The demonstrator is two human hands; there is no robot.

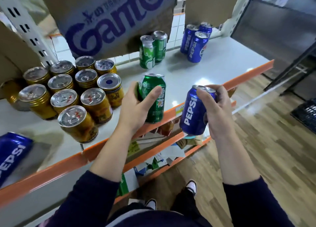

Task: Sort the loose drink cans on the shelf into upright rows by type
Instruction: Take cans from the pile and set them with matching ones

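Two cans are held at the shelf [222, 61] front: a green can [153, 100] is clasped round its side by the left grip [135, 107], and a tilted blue can [193, 112] is grasped near its top by the right grip [217, 110], clear of the edge. Eleven gold cans [95, 105], two green cans [147, 55] and three blue cans [196, 49] are stood upright. A fifth blue one [12, 155] is laid on its side at the near left. A cardboard box's [102, 21] contents are hidden.

Gold cans [68, 93] stand upright in tight rows on the left of the shelf [213, 64]. Two green cans [152, 50] stand together at the back, with three blue Pepsi cans [195, 42] further right. The left hand [135, 110] grips a third green can [153, 96] near the front edge. The right hand [217, 110] holds a tilted Pepsi can [193, 110] beyond it.
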